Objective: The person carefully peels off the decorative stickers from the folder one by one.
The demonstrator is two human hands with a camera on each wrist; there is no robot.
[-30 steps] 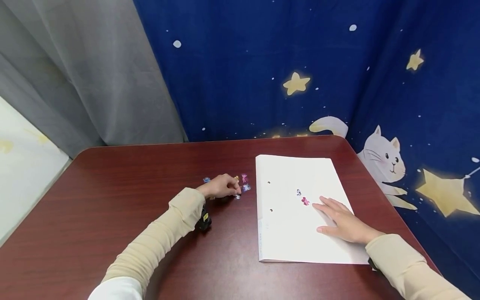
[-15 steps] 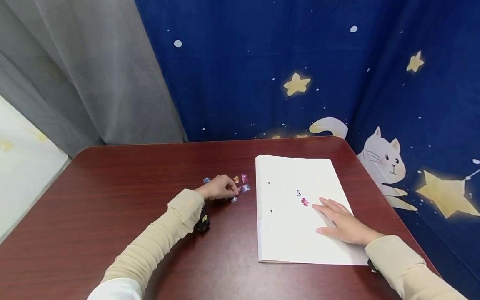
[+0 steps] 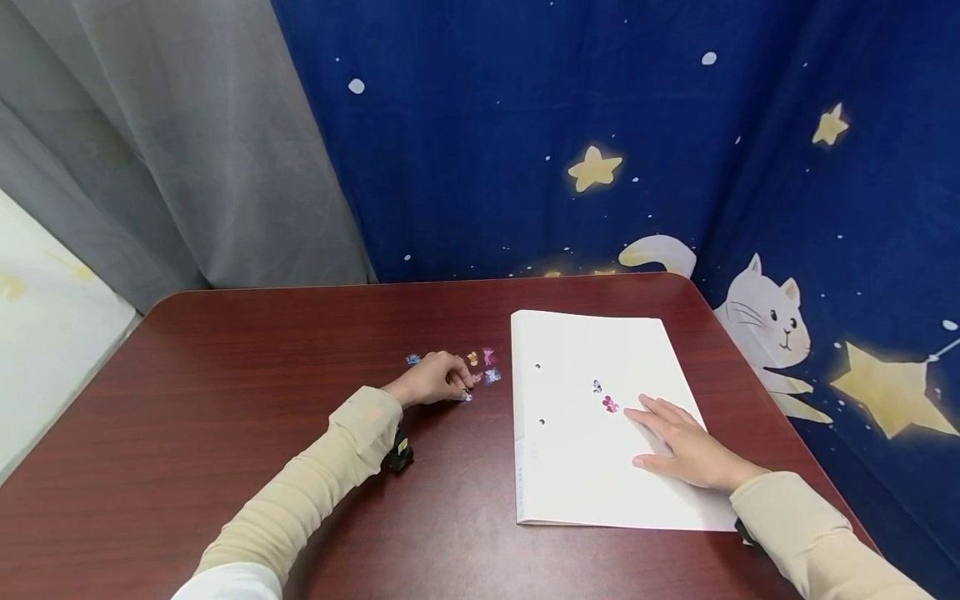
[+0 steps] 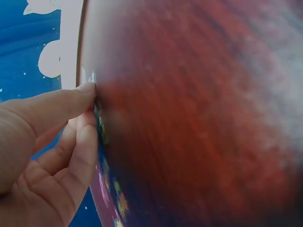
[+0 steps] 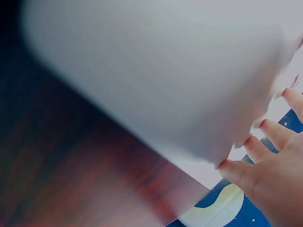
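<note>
My left hand (image 3: 433,380) is low over the dark red table, left of a white paper pad. Between thumb and index finger it pinches a small white-and-blue cartoon sticker (image 3: 468,397), whose pale edge pokes past the fingertips (image 4: 87,89) in the left wrist view. Beside that hand lie more small stickers: a pink one (image 3: 489,357), a yellow one (image 3: 472,358) and a blue one (image 3: 492,377). My right hand (image 3: 686,446) rests with spread fingers on the white pad (image 3: 585,475). A pink sticker (image 3: 610,404) and a small blue sticker (image 3: 597,386) are on its page.
Another blue sticker (image 3: 413,359) lies behind my left wrist. The pad has two punched holes along its left side and reaches near the right edge of the table (image 3: 262,367). A gray curtain (image 3: 187,142) and a starry blue curtain (image 3: 487,142) hang behind the table.
My left hand has shifted slightly left and nearer, and the white-and-blue sticker has moved with it. Stickers it covered now show more. The right hand stays put on the pad.
</note>
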